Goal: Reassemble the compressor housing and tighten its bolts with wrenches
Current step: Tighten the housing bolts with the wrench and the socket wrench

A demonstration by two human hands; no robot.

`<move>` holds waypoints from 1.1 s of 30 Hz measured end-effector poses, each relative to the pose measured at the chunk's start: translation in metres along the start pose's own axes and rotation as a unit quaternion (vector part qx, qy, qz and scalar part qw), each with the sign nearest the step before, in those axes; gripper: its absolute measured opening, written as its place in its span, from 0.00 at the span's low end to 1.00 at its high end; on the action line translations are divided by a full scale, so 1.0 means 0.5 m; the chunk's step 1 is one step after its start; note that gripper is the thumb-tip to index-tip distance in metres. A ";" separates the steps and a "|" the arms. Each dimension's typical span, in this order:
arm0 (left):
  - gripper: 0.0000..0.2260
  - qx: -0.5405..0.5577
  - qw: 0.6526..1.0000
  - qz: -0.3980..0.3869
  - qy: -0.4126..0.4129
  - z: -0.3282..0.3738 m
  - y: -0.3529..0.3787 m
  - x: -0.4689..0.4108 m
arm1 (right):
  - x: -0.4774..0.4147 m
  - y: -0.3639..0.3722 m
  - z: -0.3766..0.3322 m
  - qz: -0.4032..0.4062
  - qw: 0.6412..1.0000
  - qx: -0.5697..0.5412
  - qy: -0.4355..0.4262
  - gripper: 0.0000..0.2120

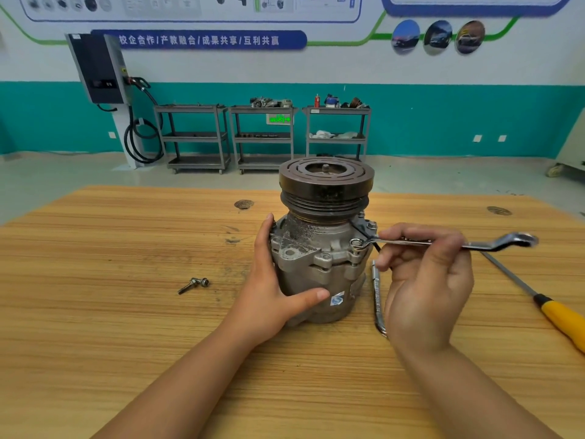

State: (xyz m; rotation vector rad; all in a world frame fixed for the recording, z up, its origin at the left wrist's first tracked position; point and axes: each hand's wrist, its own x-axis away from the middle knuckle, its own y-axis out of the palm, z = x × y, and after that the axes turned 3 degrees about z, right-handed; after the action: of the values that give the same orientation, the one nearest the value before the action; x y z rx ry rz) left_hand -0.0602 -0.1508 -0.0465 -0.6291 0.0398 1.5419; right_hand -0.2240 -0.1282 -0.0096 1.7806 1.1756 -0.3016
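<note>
The left hand (269, 280) wraps fingers and thumb round the upright grey cast-metal compressor (319, 248) mid-table, while the right hand (424, 280), fingers curled, grips a silver ring spanner (443, 242) whose ring sits on a flange bolt (356, 243) beyond its fingertips, with bare striped wooden tabletop (126, 312) outside both hands and a teal wall (443, 122) behind.

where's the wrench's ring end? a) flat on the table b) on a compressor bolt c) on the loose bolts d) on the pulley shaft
b: the right hand holds the wrench with its ring seated on a bolt of the compressor, which the left hand grips.
</note>
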 end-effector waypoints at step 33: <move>0.50 -0.003 1.000 -0.001 0.006 0.001 -0.002 0.000 | -0.058 -0.007 -0.019 -0.023 0.977 -0.050 0.205 0.16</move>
State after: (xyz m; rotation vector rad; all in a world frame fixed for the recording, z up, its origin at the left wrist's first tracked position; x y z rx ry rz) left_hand -0.0594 -0.1506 -0.0454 -0.6432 0.0443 1.5356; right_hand -0.2442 -0.1372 0.0116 1.7759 1.4932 0.1066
